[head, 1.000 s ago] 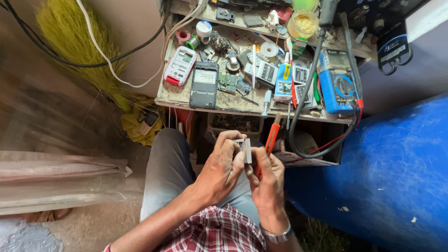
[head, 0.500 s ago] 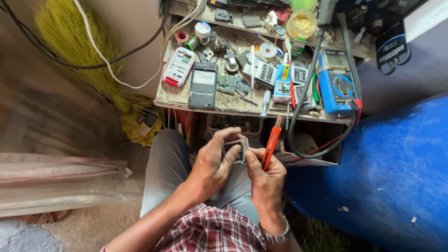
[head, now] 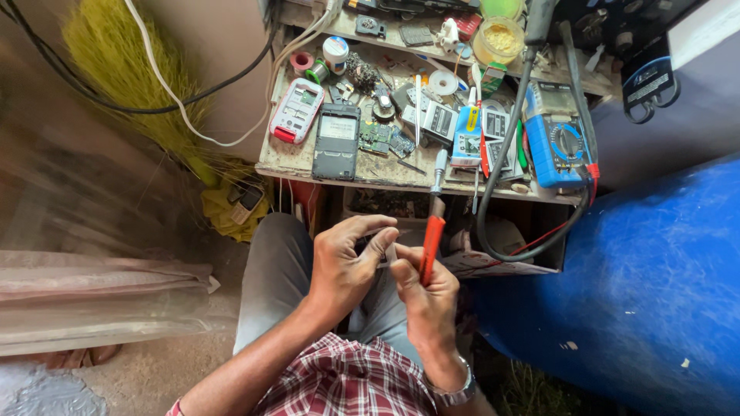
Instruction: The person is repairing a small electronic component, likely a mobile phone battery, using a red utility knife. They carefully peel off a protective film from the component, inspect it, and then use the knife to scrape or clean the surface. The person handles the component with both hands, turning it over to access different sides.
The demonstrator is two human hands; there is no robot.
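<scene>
Since half-second ago, red-handled screwdriver (head: pixel 430 248) swung upright. Right hand (head: pixel 422 296) clenched round handle, below cluttered wooden workbench (head: pixel 308 166). Left hand (head: pixel 344 266) half-curled, fingertips pinching small part, too hidden to identify, just beside screwdriver.

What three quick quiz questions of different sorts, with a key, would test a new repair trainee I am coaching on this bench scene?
1. True or false: the right hand holds a red-handled screwdriver.
2. Which colour is the multimeter on the workbench: A blue, B yellow, C green?
3. What does the left hand do?

Key: 1 true. 2 A. 3 It curls around a small part, mostly hidden, held between both hands.
</scene>
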